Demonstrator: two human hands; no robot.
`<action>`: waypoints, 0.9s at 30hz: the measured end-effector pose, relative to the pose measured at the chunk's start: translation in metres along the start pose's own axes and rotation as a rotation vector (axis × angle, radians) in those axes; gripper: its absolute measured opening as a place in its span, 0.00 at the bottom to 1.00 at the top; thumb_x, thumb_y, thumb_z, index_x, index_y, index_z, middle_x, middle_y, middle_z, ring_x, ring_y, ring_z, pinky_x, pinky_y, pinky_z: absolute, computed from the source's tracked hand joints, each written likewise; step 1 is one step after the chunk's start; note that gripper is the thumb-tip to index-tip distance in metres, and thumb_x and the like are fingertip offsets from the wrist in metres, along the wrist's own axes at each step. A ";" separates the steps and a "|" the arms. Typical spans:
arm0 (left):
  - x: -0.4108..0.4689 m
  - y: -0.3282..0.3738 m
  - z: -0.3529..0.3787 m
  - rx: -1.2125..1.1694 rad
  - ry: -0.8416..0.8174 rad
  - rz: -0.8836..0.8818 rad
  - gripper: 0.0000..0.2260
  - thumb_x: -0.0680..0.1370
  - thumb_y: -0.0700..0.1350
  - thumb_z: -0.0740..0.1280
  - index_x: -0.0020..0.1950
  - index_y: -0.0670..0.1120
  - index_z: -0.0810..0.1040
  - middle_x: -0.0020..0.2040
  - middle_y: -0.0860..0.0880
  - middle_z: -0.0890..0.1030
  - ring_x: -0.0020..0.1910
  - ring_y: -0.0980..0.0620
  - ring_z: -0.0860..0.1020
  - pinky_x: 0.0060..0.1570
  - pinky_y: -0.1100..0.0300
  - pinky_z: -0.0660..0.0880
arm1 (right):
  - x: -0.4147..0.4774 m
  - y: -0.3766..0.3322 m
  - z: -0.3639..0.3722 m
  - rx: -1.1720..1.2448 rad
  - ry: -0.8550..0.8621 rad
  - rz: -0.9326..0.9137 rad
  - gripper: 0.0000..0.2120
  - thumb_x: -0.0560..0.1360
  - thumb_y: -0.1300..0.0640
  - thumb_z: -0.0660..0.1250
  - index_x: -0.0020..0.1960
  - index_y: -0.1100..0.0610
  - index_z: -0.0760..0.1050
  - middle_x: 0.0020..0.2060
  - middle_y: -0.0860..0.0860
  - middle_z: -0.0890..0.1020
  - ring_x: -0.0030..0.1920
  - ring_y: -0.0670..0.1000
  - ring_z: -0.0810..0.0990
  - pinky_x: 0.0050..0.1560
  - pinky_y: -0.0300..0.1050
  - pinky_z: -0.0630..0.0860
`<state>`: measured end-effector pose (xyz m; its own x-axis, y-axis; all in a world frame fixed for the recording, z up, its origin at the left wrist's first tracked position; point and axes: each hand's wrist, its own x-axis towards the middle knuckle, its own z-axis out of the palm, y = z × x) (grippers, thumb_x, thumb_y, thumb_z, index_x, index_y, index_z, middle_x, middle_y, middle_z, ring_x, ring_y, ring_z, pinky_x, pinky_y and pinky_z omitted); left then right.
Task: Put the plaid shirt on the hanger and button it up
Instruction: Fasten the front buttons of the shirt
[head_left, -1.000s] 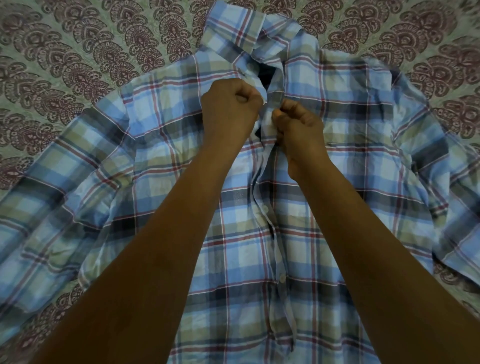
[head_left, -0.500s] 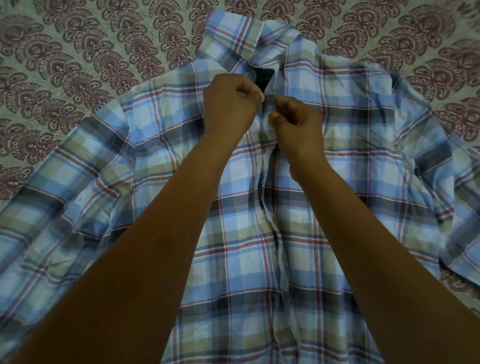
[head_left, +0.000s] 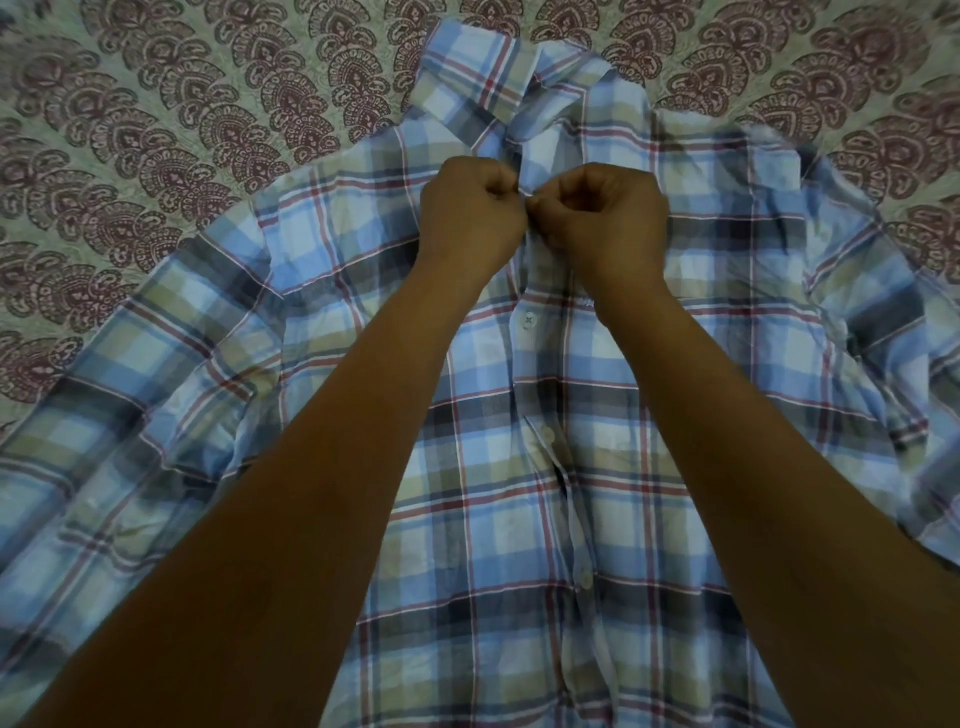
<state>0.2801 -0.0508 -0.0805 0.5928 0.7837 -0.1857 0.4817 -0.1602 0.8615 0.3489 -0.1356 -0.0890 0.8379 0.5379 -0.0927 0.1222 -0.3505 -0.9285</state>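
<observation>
Maroon paisley print on a pale green cloth (head_left: 156, 130) fills the background. The plaid shirt (head_left: 493, 519), checked in blue, olive and red, lies spread front-up across it, with its collar (head_left: 467, 67) at the far end. Both my bare forearms reach in from the near edge and meet over the chest of the shirt.

My left hand (head_left: 470, 218) and right hand (head_left: 610, 218) sit knuckle to knuckle, just below the collar. Their fingers (head_left: 545, 208) are curled tight and pinch the front strip (head_left: 540, 364) where the two halves of the shirt meet. What lies inside the pinch is hidden by my own knuckles.

Below my wrists, three white buttons show down that strip: one near (head_left: 528, 320), one lower (head_left: 546, 433) and one lower again (head_left: 586, 579). I cannot tell whether the lower two are fastened.

One sleeve (head_left: 104, 389) runs out flat toward the left edge. The other sleeve (head_left: 909, 312) lies rumpled and folded at the right.
</observation>
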 end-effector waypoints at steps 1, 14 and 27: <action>-0.002 0.001 0.000 -0.036 0.006 -0.049 0.08 0.70 0.36 0.61 0.33 0.38 0.76 0.40 0.31 0.79 0.43 0.35 0.80 0.47 0.41 0.78 | 0.000 0.001 0.003 -0.035 0.016 -0.009 0.06 0.69 0.62 0.70 0.34 0.55 0.78 0.31 0.50 0.81 0.35 0.49 0.81 0.42 0.46 0.80; 0.005 -0.013 0.012 -0.249 0.015 -0.302 0.08 0.74 0.39 0.68 0.36 0.47 0.75 0.49 0.40 0.82 0.48 0.43 0.82 0.51 0.48 0.80 | -0.012 0.022 0.021 -0.143 0.134 -0.125 0.05 0.72 0.59 0.69 0.41 0.61 0.80 0.36 0.55 0.83 0.37 0.50 0.81 0.42 0.45 0.79; -0.003 -0.034 0.023 -0.074 0.080 -0.089 0.07 0.76 0.37 0.64 0.39 0.45 0.71 0.37 0.50 0.76 0.43 0.50 0.76 0.43 0.62 0.75 | 0.008 0.016 0.011 0.183 -0.117 0.376 0.09 0.70 0.67 0.67 0.31 0.63 0.73 0.25 0.54 0.72 0.22 0.47 0.68 0.23 0.36 0.66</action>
<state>0.2766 -0.0615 -0.1205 0.4948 0.8388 -0.2273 0.4798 -0.0456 0.8762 0.3517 -0.1284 -0.1087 0.7387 0.4860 -0.4670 -0.2852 -0.4023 -0.8700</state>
